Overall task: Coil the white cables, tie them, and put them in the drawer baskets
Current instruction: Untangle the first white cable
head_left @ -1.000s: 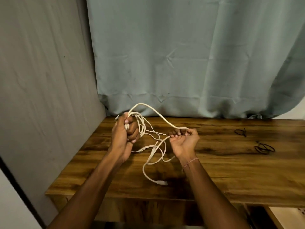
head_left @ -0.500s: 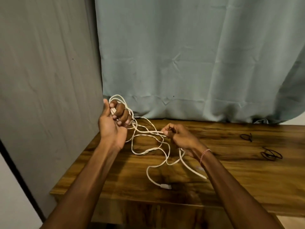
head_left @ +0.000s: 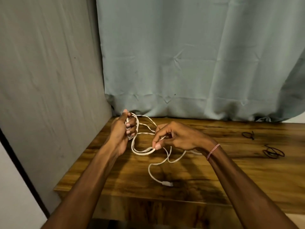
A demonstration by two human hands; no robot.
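Observation:
A long white cable [head_left: 151,169] is partly gathered into loops above the wooden table [head_left: 214,179]. My left hand [head_left: 123,129] is closed around the top of the loops at the table's back left corner. My right hand [head_left: 175,138] pinches a strand of the same cable between thumb and fingers, just to the right of the loops. The loose tail runs down over the table and ends in a white plug [head_left: 167,183] lying near the front edge. No drawer or basket is in view.
Two small bundles of black ties lie on the table at the right, one [head_left: 248,135] farther back and one [head_left: 273,152] nearer. A grey-green curtain [head_left: 189,55] hangs behind the table, and a grey wall [head_left: 49,80] closes the left side.
My left hand has dropped lower with the loops. My right hand has moved down and toward me along the cable, and a new loop hangs between the two hands.

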